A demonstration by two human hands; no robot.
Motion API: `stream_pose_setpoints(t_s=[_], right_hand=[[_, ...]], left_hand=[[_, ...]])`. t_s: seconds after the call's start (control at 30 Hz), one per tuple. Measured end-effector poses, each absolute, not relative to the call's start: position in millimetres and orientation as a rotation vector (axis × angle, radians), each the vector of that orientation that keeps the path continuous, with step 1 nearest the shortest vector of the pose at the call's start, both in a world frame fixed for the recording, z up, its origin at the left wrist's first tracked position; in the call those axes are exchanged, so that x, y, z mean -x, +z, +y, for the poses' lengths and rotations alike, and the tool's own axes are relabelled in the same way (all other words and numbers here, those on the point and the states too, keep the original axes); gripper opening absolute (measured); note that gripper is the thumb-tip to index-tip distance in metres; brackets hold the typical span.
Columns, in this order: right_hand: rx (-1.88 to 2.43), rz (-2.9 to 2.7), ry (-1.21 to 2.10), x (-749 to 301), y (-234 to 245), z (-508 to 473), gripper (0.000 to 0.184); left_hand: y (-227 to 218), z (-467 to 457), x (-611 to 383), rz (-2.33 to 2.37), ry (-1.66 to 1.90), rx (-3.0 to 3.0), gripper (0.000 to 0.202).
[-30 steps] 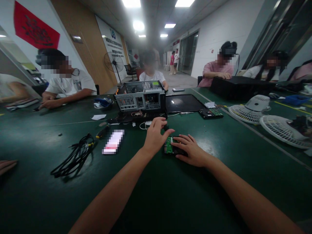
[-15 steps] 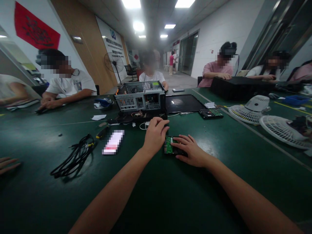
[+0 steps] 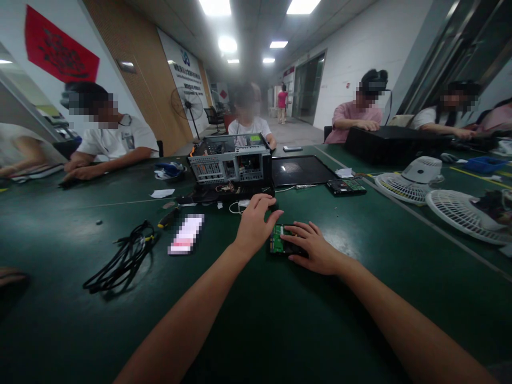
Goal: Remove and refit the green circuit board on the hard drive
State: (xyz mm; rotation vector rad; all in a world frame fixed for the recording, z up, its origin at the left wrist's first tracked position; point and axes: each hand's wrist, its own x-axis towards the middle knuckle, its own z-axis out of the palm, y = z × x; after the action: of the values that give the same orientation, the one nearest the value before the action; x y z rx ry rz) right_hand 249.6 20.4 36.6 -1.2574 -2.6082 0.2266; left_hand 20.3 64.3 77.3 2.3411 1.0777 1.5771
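A hard drive (image 3: 277,244) lies on the green table with its circuit board facing up. Across its right part rests my right hand (image 3: 316,248), fingers spread flat and covering much of the board. My left hand (image 3: 255,226) is just off the drive's left end, thumb apart from the bent fingers, with nothing visible between them. Beyond it stands an opened computer case (image 3: 232,166), its metal side toward me. A second hard drive (image 3: 346,186) sits farther back to the right, circuit board up.
To the left are a coiled black cable (image 3: 124,261), a screwdriver (image 3: 168,217) and a phone (image 3: 186,234). A black panel (image 3: 302,169) lies beside the case. White fan parts (image 3: 408,181) and a black box (image 3: 394,144) are at right. Several people sit around the table.
My left thumb has moved away from the fingers, widening the gap. My right hand has stayed on the hard drive. Another person's hand at the far left has drawn back toward the edge.
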Motion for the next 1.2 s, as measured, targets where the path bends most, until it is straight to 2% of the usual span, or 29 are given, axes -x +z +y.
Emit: stream_pose_setpoints(t_s=[0.13,0.37,0.67,0.93,1.1,1.2], right_hand=[[1.260,-2.612,0.224,-249.1,37.2,20.1,0.060],[1.253,-2.598,0.213,-250.1,32.4,21.2,0.060],[1.260,-2.604,0.207,-250.0,34.0,20.6,0.060],[1.258,-2.604,0.221,-249.9,34.1,20.3,0.060],[1.264,-2.616,0.209,-250.4,34.7,20.7,0.060],[1.263,-2.615,0.201,-250.9,33.1,21.8,0.061]], left_hand=[[77.9,63.0,-20.6,1.068,1.583,-2.260,0.028],[82.2,61.7,-19.8,1.100,1.566,-2.389,0.018],[80.6,63.1,-19.4,1.099,1.516,-2.483,0.033],[78.1,63.8,-21.1,1.057,1.557,-2.339,0.022],[76.2,63.5,-22.2,1.035,1.576,-2.214,0.027],[79.3,62.2,-21.6,1.063,1.579,-2.284,0.020]])
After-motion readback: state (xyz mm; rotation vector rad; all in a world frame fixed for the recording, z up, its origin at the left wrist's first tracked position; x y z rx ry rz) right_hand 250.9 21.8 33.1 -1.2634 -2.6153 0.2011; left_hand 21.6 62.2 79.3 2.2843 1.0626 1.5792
